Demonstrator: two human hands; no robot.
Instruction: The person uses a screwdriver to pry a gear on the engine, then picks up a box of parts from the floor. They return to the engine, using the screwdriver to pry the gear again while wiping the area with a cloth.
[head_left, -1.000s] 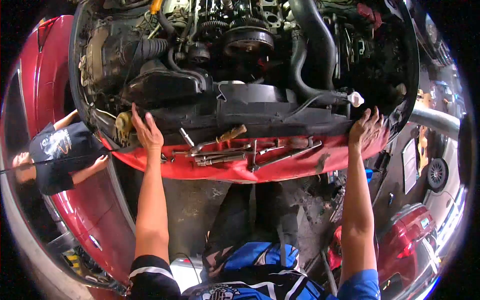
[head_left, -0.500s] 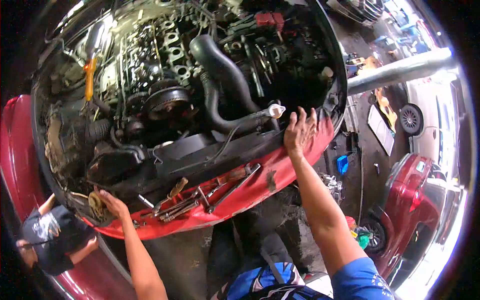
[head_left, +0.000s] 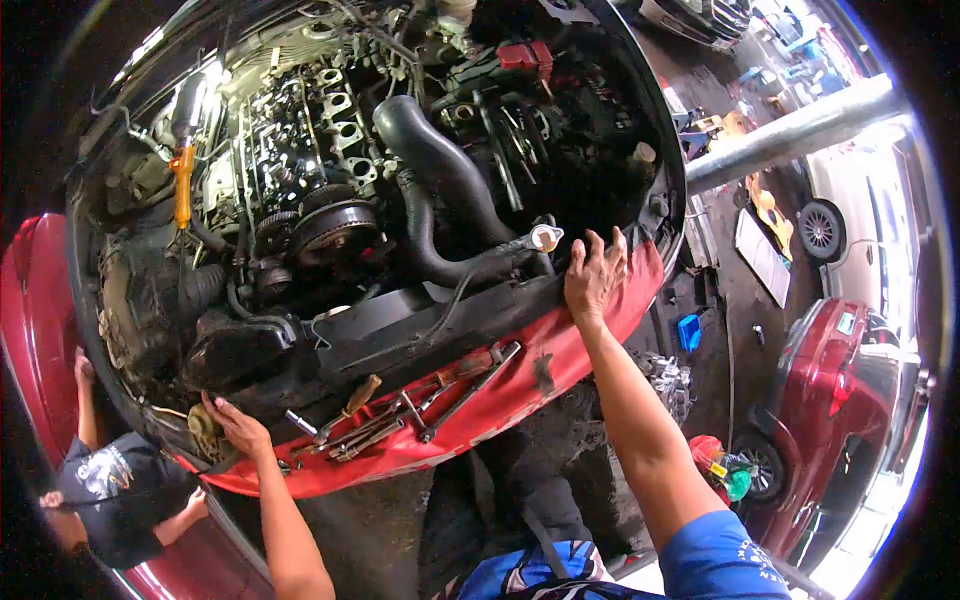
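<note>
My right hand rests on the front edge of the engine bay, at the right end of the red fender cover. Its fingers are spread and slightly bent, near the radiator cap. At the other end of that edge, my left hand lies with fingers stretched out beside a yellowish round part. Neither hand holds anything that I can see. Between them several wrenches and a wooden-handled tool lie on the cover. Behind is the opened engine with a thick black hose.
An orange work light hangs at the left of the bay. A person in a dark shirt is beside a red car. On the right are a metal post, a blue container and another red car.
The view has shifted slightly. Both my hands stay on the front edge in nearly the same places. The person at the left now has an arm raised against the red car.
</note>
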